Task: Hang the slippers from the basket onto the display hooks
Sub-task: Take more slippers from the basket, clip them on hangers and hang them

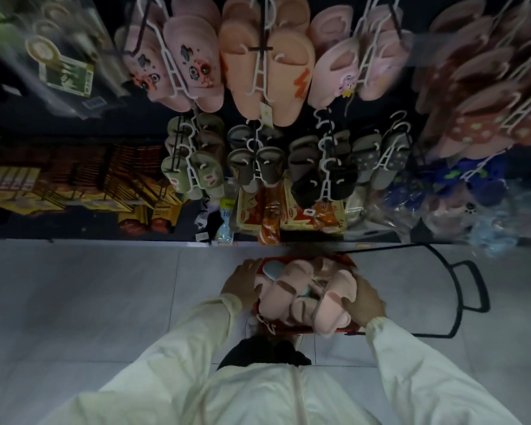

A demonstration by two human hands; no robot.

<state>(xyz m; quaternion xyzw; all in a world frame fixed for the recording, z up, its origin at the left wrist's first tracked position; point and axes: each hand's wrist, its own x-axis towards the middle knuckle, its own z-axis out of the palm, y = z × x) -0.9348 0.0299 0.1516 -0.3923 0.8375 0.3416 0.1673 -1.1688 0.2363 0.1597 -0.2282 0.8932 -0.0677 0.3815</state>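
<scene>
The slippers (301, 296), pale pink pairs piled loosely, fill a red basket (265, 265) that stands on the tiled floor (105, 302) right below the display. The left hand (242, 283) lies against the basket's left side and the right hand (365, 302) against its right, pressed up to the outermost slipper. Both are bent over the edge, but whether they are gripping the rim, gripping a slipper or only resting there cannot be told from this angle.

A white hanger (265, 322) pokes out at the near edge of the pile, so the pairs are probably already clipped. The best move would be to find one hanger's loop, lift that pair straight up and let its neighbours fall away rather than dragging them along.

On the wall above, the hooks (259, 41) already carry rows of pink and orange slippers (267, 72), with dark ones lower down. Choose a hook with matching stock, and slide the loop fully on before letting go
</scene>
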